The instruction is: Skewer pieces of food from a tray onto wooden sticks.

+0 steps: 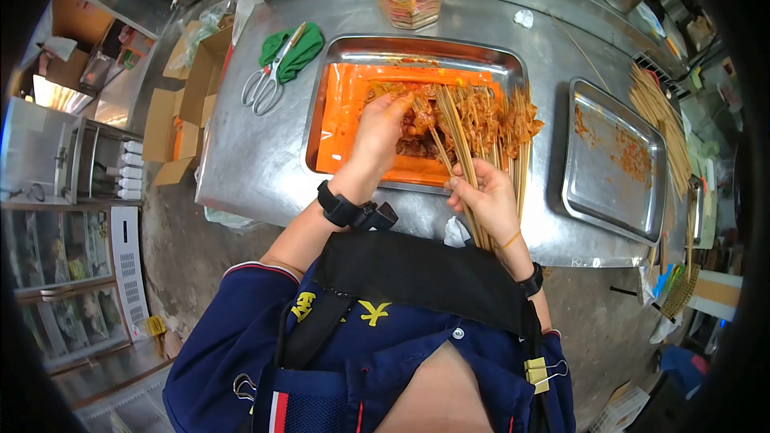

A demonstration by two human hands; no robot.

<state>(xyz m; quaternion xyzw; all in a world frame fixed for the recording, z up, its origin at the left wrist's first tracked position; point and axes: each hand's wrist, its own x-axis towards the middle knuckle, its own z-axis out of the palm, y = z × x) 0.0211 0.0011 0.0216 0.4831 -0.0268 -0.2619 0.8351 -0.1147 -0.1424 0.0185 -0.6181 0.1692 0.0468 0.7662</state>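
Note:
A metal tray [316,144] holds an orange plastic bag [345,112] with a pile of red-sauced meat [417,119] on it. My left hand [378,132] is closed at the left side of the pile, its fingertips pinching sauced meat. My right hand [487,196] is wrapped round a bundle of bamboo skewers [461,144] that slants up over the tray's front edge. Just right of that bundle, several loaded meat skewers [513,124] lie across the tray with their sticks pointing towards me. The meat between my hands is partly hidden by fingers and sticks.
Scissors [273,76] lie on a green cloth [297,50] at the left. A clear container [411,0] stands behind the tray. Rightward are a sauce-smeared metal tray [613,192] and a heap of bare bamboo skewers [662,124]. An opened cardboard box [180,112] stands beyond the table's left edge.

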